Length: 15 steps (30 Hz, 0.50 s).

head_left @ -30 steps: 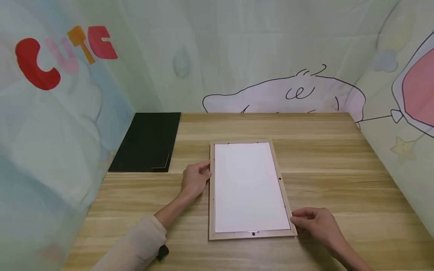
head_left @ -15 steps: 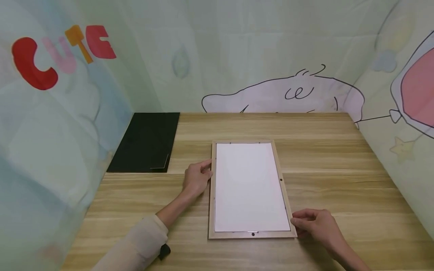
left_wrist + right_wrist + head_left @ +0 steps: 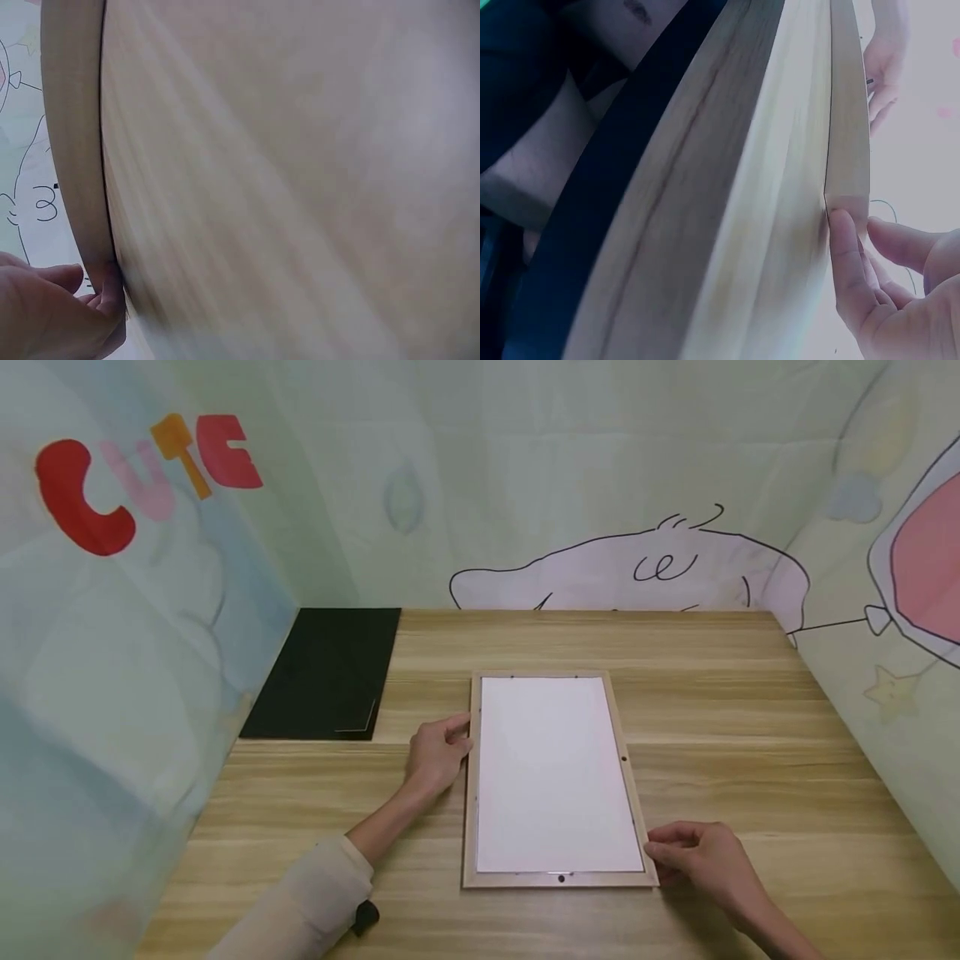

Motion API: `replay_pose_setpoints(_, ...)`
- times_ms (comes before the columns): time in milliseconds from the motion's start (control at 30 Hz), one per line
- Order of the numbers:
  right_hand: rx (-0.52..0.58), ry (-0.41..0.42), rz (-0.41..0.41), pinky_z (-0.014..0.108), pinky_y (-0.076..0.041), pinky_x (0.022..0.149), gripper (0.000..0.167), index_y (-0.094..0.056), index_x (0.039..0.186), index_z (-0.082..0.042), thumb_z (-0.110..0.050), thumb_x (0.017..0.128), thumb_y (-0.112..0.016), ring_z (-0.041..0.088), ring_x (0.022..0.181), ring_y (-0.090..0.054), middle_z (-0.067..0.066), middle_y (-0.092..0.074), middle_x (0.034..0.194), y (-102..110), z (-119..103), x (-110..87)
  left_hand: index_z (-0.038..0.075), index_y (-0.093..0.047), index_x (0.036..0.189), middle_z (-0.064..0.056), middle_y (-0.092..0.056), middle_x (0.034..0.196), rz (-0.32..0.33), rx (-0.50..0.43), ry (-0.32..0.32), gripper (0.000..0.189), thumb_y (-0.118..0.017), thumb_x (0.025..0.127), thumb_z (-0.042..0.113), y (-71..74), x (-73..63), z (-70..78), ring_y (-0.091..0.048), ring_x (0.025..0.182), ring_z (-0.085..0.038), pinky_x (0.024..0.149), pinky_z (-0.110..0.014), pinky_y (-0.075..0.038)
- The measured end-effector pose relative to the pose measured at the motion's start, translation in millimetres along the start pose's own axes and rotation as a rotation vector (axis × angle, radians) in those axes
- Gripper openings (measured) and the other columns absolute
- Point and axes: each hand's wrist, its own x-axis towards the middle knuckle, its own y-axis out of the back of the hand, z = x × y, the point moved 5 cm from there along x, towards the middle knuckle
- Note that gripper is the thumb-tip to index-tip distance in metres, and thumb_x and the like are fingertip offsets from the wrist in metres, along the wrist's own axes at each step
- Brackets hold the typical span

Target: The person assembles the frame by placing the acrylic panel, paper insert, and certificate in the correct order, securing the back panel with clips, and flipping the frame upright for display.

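Observation:
A light wooden picture frame (image 3: 561, 879) lies flat on the table with a white sheet (image 3: 558, 777) inside it. Small dark tabs and holes show along its inner edges. My left hand (image 3: 435, 756) holds the frame's left side, with thumb and index finger at the edge. At the near right corner, my right hand (image 3: 708, 856) pinches the frame between thumb and fingers. The left wrist view shows the left hand (image 3: 64, 311) at the frame's side (image 3: 75, 135). In the right wrist view, the right hand's thumb and finger (image 3: 845, 247) meet the end of the frame's side (image 3: 849, 112).
A black rectangular board (image 3: 322, 672) with a thin pale L-shaped line near one corner lies at the far left of the wood-grain table (image 3: 735, 710). A small black object (image 3: 366, 917) shows beside my left sleeve (image 3: 315, 893). Printed cloth walls (image 3: 525, 468) enclose the table.
The far end of the frame has shifted slightly right, turning it a little, and my left hand has moved with it. My right hand stays at the near corner, almost still.

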Motion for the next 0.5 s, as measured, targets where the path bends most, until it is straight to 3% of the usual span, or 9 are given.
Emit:
replay_pose_setpoints(300, -0.14, 0.04, -0.05, 0.031, -0.061, 0.066, 0.029, -0.074, 0.11, -0.002, -0.025, 0.092, -0.073, 0.017, 0.076, -0.073, 0.007, -0.078, 0.089, 16, -30, 10.5, 0.014, -0.069, 0.13, -0.003, -0.071, 0.129, -0.022, -0.094, 0.005, 0.036, -0.068, 0.094, 0.011, 7.1, -10.3, -7.1, -0.069, 0.117, -0.019, 0.095, -0.036, -0.057)
replay_pose_setpoints(500, -0.143, 0.198, -0.096, 0.034, -0.063, 0.072, 0.032, -0.068, 0.118, 0.008, -0.018, 0.098, -0.065, 0.019, 0.078, -0.075, 0.017, -0.077, 0.096, 30, -101, 29.3, 0.003, -0.07, 0.125, -0.013, -0.074, 0.122, 0.02, -0.206, 0.015, 0.03, -0.063, 0.096, 0.005, 28.6, -16.0, -7.9, -0.074, 0.103, -0.025, 0.086, -0.035, -0.061)
